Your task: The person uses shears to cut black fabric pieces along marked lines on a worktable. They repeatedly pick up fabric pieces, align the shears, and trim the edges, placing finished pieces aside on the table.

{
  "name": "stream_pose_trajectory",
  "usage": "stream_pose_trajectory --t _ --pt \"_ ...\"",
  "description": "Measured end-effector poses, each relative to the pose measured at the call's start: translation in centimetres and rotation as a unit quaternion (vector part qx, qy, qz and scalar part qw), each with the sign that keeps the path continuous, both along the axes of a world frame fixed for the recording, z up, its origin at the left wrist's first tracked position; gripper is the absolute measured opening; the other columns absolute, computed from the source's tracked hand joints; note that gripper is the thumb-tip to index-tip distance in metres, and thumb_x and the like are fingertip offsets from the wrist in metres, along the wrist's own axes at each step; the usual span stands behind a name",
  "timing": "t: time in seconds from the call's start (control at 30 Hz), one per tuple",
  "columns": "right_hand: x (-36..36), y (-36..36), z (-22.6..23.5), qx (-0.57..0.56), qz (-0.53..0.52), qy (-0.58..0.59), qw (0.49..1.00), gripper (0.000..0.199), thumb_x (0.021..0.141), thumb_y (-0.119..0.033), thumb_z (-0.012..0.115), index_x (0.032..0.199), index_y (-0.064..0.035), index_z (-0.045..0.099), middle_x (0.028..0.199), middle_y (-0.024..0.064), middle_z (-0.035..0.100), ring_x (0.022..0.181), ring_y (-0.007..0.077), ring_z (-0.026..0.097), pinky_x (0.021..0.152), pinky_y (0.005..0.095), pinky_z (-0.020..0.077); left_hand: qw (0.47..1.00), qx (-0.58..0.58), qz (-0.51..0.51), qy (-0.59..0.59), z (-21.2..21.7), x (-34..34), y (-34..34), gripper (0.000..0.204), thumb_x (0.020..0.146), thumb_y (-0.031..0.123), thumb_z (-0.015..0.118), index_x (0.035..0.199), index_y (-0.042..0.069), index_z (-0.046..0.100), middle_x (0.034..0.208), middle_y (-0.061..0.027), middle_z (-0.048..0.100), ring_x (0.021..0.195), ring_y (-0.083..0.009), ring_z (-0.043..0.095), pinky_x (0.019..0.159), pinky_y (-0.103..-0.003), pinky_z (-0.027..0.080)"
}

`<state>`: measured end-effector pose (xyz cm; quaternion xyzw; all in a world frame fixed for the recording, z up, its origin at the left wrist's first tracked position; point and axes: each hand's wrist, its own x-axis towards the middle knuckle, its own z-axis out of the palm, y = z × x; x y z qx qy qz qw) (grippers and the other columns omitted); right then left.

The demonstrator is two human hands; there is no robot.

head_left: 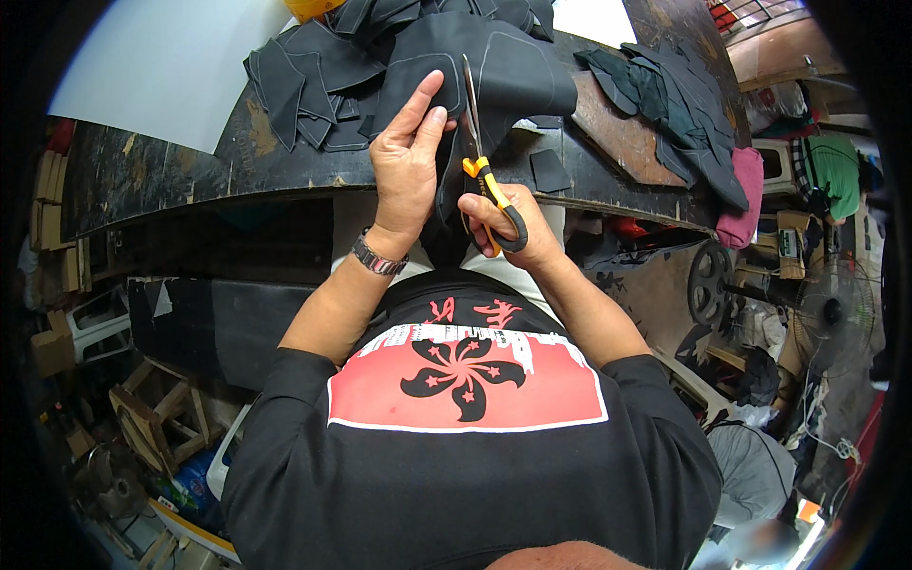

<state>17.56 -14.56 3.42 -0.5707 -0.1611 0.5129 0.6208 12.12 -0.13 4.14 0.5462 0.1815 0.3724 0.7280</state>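
My right hand (525,226) grips a pair of scissors (494,195) by its yellow-and-black handles. The blades point away from me and lie along a black leather-like sheet (522,76), between pale outlines drawn on it. With thumb and fingers, my left hand (407,161) holds this sheet just left of the blades; the fingers under it are hidden. Left of and behind the sheet lies a heap of black cut pieces (309,85), some with pale edge lines. A small black scrap (549,171) rests near the table edge, ahead of my right hand.
The worn dark table (228,176) spans the front. On its right, more black pieces (689,128) lie over a brown board (622,133); a large white sheet (152,71) covers the left. Pink cloth (741,199) hangs at the right end. A wooden stool (166,413) stands lower left.
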Motion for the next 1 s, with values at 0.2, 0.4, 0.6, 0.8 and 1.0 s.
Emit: stream_pose_trajectory --t 0.2,0.4,0.6,0.8,1.0 --pt "1.5 0.4 1.1 -0.014 0.008 -0.005 1.0 0.037 0.087 -0.039 0.07 0.078 -0.0047 0.059 0.066 0.003 0.057 0.052 0.0108 0.055 0.046 0.0225 0.0455 0.999 0.036 -0.036 -0.009 0.4 -0.3 -0.2 0.036 0.096 0.002 0.056 0.131 0.004 0.059 0.125 -0.0046 0.064 0.09 -0.005 0.062 0.083 -0.02 0.052" --pt "1.6 0.6 1.0 0.013 0.0 0.01 1.0 0.042 0.083 -0.045 0.073 0.081 -0.0057 0.059 0.068 0.0011 0.056 0.057 0.0086 0.056 0.049 0.0225 0.0485 0.999 0.043 -0.031 -0.01 0.8 -0.4 -0.5 0.039 0.095 0.001 0.056 0.134 0.005 0.056 0.121 -0.0034 0.065 0.088 -0.0047 0.061 0.081 -0.019 0.052" --pt "1.5 0.5 1.5 0.016 -0.021 -0.002 1.0 0.037 0.082 -0.038 0.076 0.078 -0.0066 0.057 0.065 0.0 0.055 0.051 0.0065 0.052 0.044 0.0205 0.0449 0.997 0.038 -0.06 -0.035 1.2 -0.3 -0.3 0.047 0.096 -0.001 0.054 0.141 0.005 0.048 0.123 -0.0035 0.063 0.089 -0.0038 0.06 0.082 -0.019 0.051" --pt "1.4 0.7 1.8 0.017 -0.025 -0.008 1.0 0.036 0.083 -0.036 0.076 0.075 -0.0069 0.057 0.063 -0.0005 0.054 0.05 0.0064 0.052 0.042 0.0206 0.043 0.998 0.008 -0.068 -0.014 1.5 -0.4 -0.7 0.047 0.096 0.001 0.054 0.143 0.004 0.045 0.128 -0.0046 0.06 0.091 -0.0033 0.058 0.083 -0.018 0.05" --pt "1.5 0.5 0.8 0.004 -0.013 -0.045 0.999 0.038 0.083 -0.038 0.077 0.072 -0.0069 0.057 0.06 -0.0003 0.053 0.047 0.0073 0.052 0.039 0.0221 0.0404 0.996 -0.039 -0.081 -0.019 1.7 -0.8 -0.4 0.048 0.096 0.004 0.057 0.143 0.009 0.047 0.096 0.0012 0.067 0.085 -0.0015 0.059 0.065 -0.012 0.044"
